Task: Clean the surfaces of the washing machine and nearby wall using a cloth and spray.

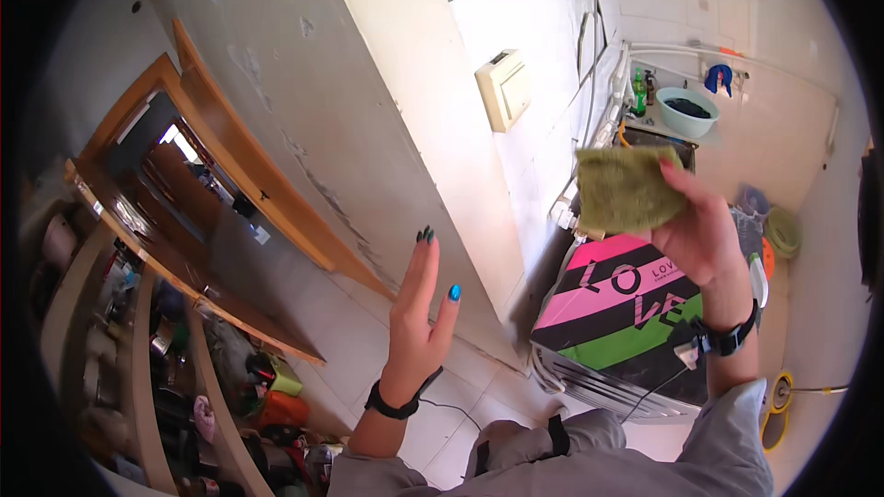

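A folded olive-green cloth (622,190) is raised in my right hand (704,235), with the thumb over its near side and the other fingers mostly hidden behind it. My left hand (420,322) is lifted in front of the wall, its fingers stretched out and the thumb apart, with nothing in it. Dark bands circle both wrists. Above and between the hands, a cream light switch (505,90) is fixed to the pale tiled wall (460,129); neither hand touches it.
A boxy appliance under a pink, black and green cover (626,304) stands below my right hand. Farther back, a light-blue basin (686,99) holds something dark beside a green bottle (638,92). Cluttered shelves (143,350) and an open wooden door (221,166) are at left.
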Demonstrator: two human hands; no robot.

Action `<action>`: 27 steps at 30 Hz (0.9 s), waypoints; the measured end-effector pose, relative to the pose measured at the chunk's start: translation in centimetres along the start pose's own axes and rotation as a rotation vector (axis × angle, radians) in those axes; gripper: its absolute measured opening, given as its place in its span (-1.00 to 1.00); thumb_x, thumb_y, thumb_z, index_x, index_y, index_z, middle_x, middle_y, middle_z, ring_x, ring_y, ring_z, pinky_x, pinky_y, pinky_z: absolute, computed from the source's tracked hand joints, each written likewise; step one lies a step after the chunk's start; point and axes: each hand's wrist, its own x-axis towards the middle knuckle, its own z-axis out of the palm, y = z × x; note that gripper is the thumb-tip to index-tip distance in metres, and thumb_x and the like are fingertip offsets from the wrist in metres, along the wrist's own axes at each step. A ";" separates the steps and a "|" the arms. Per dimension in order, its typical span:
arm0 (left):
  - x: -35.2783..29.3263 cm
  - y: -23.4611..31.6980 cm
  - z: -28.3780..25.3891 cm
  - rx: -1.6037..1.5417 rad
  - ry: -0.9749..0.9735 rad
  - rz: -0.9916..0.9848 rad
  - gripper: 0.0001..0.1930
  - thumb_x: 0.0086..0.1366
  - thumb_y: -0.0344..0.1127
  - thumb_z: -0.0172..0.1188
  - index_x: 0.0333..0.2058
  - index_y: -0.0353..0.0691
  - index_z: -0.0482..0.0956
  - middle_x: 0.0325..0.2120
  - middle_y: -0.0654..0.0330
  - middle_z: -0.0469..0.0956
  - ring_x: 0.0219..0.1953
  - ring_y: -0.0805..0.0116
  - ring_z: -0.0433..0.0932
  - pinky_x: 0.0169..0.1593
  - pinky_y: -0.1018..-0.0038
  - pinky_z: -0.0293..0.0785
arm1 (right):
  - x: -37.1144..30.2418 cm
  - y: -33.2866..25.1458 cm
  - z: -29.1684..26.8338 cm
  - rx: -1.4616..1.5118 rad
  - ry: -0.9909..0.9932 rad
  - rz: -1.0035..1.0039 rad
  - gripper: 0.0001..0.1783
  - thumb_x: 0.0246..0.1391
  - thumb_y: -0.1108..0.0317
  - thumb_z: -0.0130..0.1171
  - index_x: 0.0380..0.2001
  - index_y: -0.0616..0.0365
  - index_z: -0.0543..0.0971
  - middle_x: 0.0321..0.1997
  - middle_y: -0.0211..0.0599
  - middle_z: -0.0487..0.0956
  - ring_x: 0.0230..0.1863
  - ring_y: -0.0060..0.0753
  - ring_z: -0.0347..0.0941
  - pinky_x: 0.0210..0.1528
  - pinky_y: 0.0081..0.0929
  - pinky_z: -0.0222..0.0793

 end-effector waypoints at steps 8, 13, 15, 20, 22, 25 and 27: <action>4.6 -3.0 0.9 0.130 0.024 0.121 -0.35 0.27 -0.35 -0.12 0.25 -0.49 -0.15 0.26 -0.27 -0.13 0.32 -0.23 -0.17 0.30 0.14 -0.14 | 11.0 -5.4 6.1 -0.085 -0.060 -0.412 -0.60 0.25 0.24 -0.16 0.04 0.29 0.23 0.12 -0.08 0.29 0.16 -0.22 0.26 0.23 -0.17 0.22; 5.6 -5.7 0.9 0.187 0.166 0.181 -0.34 0.27 -0.26 -0.11 0.21 -0.57 -0.08 0.21 -0.34 -0.03 0.27 -0.30 -0.08 0.29 0.00 -0.19 | 17.4 -7.5 12.5 -0.304 -0.145 -0.949 -0.55 0.25 0.27 -0.13 0.10 0.34 0.20 0.09 -0.16 0.30 0.18 -0.27 0.22 0.28 -0.22 0.14; 6.0 -7.0 0.8 0.206 0.132 0.169 -0.33 0.26 -0.26 -0.09 0.21 -0.58 -0.07 0.21 -0.35 -0.02 0.27 -0.30 -0.06 0.29 0.00 -0.18 | 20.2 -7.6 16.3 -0.206 -0.250 -1.045 -0.82 0.21 0.38 -0.09 -0.27 0.23 0.48 -0.40 -0.33 0.49 -0.30 -0.43 0.40 -0.26 -0.47 0.30; 6.4 -8.2 -0.5 0.283 0.078 0.202 -0.30 0.20 -0.24 -0.02 0.19 -0.60 -0.02 0.18 -0.37 0.04 0.25 -0.31 -0.01 0.27 -0.01 -0.14 | 23.3 -6.5 21.5 -0.652 -0.288 -1.303 -0.67 0.31 0.22 -0.19 -0.26 0.28 0.44 -0.37 -0.51 0.41 -0.31 -0.65 0.26 -0.19 -0.63 0.26; 6.6 -7.9 -1.1 0.205 0.032 0.210 -0.32 0.22 -0.21 -0.07 0.19 -0.60 -0.01 0.19 -0.36 0.04 0.25 -0.36 -0.03 0.28 0.01 -0.14 | 22.8 -4.9 21.6 -0.683 -0.300 -1.283 -0.59 0.32 0.18 -0.23 -0.08 0.32 0.42 -0.14 -0.36 0.47 -0.08 -0.52 0.32 0.03 -0.56 0.22; 6.7 -8.4 -1.0 0.209 0.052 0.255 -0.25 0.15 -0.10 0.09 0.13 -0.64 0.10 0.10 -0.40 0.17 0.18 -0.37 0.11 0.22 -0.05 -0.01 | 22.9 -3.8 20.3 -0.789 -0.522 -1.510 -0.49 0.31 0.17 -0.24 0.20 0.28 0.19 0.28 -0.16 0.17 0.34 -0.31 -0.05 0.33 -0.42 -0.20; 6.9 -8.6 -1.3 0.234 0.067 0.284 -0.22 0.14 -0.05 0.10 0.11 -0.65 0.13 0.08 -0.41 0.20 0.16 -0.39 0.14 0.21 -0.05 0.02 | 23.2 -4.0 19.2 -0.921 -0.621 -1.606 -0.47 0.28 0.24 -0.19 0.24 0.28 0.13 0.33 -0.12 0.11 0.38 -0.29 -0.11 0.36 -0.37 -0.25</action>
